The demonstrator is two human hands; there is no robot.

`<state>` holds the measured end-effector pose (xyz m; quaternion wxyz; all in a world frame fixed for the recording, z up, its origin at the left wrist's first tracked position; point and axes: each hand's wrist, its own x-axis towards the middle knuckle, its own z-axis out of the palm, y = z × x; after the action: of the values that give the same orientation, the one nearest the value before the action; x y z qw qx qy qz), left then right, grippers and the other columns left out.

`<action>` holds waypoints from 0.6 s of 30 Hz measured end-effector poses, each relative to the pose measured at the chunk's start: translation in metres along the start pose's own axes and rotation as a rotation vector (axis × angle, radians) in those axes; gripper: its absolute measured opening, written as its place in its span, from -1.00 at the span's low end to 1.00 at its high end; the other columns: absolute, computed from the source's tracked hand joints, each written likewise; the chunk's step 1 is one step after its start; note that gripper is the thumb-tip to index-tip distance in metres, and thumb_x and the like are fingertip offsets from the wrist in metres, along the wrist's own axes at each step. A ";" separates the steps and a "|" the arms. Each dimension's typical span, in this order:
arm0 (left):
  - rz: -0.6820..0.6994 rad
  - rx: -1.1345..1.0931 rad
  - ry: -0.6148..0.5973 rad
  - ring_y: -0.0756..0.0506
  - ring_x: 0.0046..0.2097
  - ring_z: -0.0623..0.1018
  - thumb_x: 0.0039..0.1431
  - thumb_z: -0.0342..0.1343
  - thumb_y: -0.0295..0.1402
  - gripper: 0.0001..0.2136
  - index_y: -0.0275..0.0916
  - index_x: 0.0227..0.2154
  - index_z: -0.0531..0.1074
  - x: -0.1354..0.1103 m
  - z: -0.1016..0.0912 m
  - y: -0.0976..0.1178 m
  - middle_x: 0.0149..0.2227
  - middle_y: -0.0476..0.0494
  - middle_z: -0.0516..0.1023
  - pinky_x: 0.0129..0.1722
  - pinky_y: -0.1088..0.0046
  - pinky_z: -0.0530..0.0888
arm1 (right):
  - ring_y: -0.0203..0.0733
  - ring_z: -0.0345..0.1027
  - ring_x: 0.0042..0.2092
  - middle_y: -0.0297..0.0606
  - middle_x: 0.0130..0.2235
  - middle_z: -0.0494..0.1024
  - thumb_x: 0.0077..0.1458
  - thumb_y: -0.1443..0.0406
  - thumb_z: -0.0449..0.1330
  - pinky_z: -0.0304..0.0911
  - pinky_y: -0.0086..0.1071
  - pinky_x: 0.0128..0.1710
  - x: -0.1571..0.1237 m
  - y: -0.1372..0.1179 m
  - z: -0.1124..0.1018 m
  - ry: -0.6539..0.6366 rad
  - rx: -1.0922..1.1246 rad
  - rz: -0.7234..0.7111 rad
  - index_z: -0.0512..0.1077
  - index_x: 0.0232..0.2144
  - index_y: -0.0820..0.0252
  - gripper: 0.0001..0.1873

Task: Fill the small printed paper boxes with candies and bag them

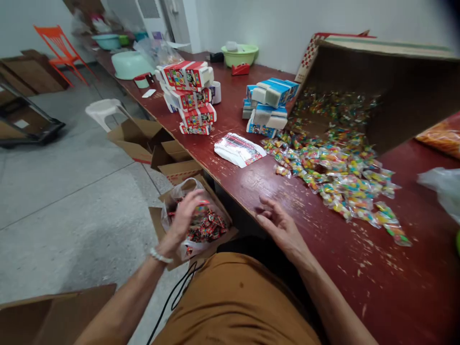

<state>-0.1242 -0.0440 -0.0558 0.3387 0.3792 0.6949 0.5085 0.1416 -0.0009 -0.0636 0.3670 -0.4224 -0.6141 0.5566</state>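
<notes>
My left hand, with a pale bracelet at its wrist, hovers over an open carton beside the table. Its fingers reach out and look apart; a small red spot shows by the fingertips, too blurred to name. Inside the carton, a white plastic bag holds many small dark-red wrapped pieces. My right hand is at the table's edge, fingers loosely curved and holding nothing. Beyond it lies a flattened white and red printed box. To its right spreads a pile of clear-wrapped colourful candies.
A large carton lies tipped behind the candies. Stacked red boxes and blue boxes stand on the table. Open cartons and a white stool line its left side. Basins stand farther back.
</notes>
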 end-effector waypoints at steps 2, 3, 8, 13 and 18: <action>0.045 0.090 0.193 -0.15 -0.21 0.51 -0.04 0.19 -0.17 -0.62 -0.22 -0.15 0.49 0.024 -0.044 -0.009 -0.27 -0.12 0.55 -0.21 0.32 0.45 | -0.10 0.40 0.02 -0.17 -0.11 0.51 0.12 0.09 0.23 0.30 -0.18 0.03 0.000 0.005 -0.006 -0.002 0.090 0.062 0.29 0.12 0.06 -0.46; 0.071 0.128 0.290 -0.15 -0.20 0.49 -0.05 0.19 -0.21 -0.62 -0.23 -0.13 0.46 0.036 -0.063 -0.011 -0.28 -0.11 0.52 -0.19 0.31 0.43 | -0.09 0.40 0.02 -0.17 -0.15 0.52 0.12 0.09 0.24 0.29 -0.18 0.03 -0.001 0.007 -0.008 -0.003 0.117 0.084 0.29 0.10 0.09 -0.46; 0.311 0.247 0.443 -0.11 -0.17 0.47 0.08 0.03 -0.33 -0.66 -0.22 -0.05 0.36 0.071 -0.070 0.003 -0.19 -0.14 0.49 -0.15 0.32 0.42 | -0.12 0.43 -0.10 -0.15 -0.11 0.53 0.14 0.08 0.20 0.31 -0.22 -0.07 -0.007 0.011 -0.009 0.028 -0.011 0.075 0.39 -0.02 0.12 -0.59; 0.567 0.448 0.090 -0.08 -0.16 0.52 0.18 -0.03 -0.35 -0.70 -0.21 -0.04 0.41 0.084 0.023 0.035 -0.14 -0.14 0.55 -0.11 0.36 0.44 | -0.13 0.41 -0.12 -0.18 -0.14 0.52 0.16 0.14 0.18 0.29 -0.24 -0.07 -0.008 0.009 -0.008 0.033 -0.113 -0.029 0.47 -0.15 0.14 -0.73; 0.751 0.753 -0.206 -0.24 0.07 0.39 0.16 0.11 -0.25 -0.60 -0.21 0.07 0.39 0.110 0.081 0.060 0.10 -0.23 0.46 0.07 0.20 0.29 | -0.12 0.42 -0.14 -0.21 -0.20 0.53 0.17 0.21 0.17 0.29 -0.25 -0.09 -0.007 0.003 -0.007 0.062 -0.123 -0.098 0.50 -0.23 0.13 -0.82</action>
<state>-0.0971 0.1005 -0.0280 0.0409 0.7446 0.6089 0.2704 0.1506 -0.0047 -0.0663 0.3861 -0.4306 -0.6552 0.4860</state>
